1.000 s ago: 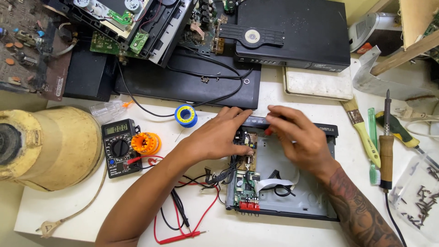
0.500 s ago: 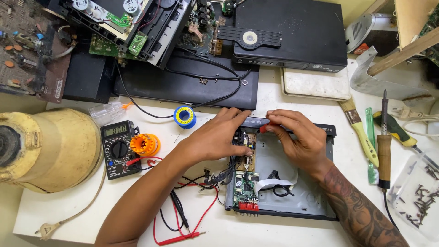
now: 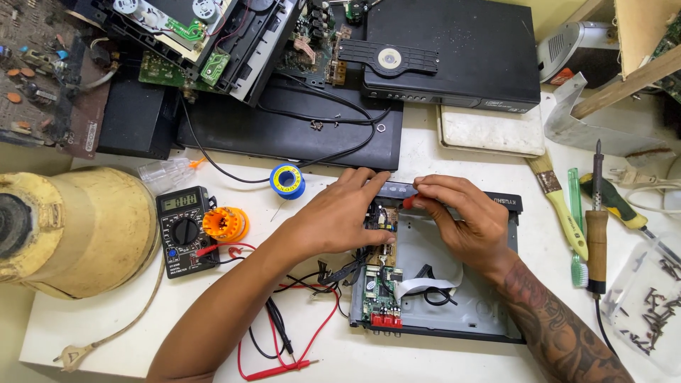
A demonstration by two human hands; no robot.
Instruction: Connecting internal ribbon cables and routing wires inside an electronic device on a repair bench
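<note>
Opened disc player chassis lies mid-worktop, lid off, green circuit board inside at its left. Left hand rests half-open on the chassis' far-left corner, steadying it. Right hand is closed around a red-handled screwdriver at the front panel. Looks like fastener work at the panel; next move calls for a steady tip. Clear tray at right holds loose screws.

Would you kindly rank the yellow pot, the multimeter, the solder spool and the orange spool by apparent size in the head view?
1. Yellow pot, by far the largest.
2. Multimeter.
3. Orange spool and solder spool: too alike to rank, the orange one perhaps slightly bigger.
</note>
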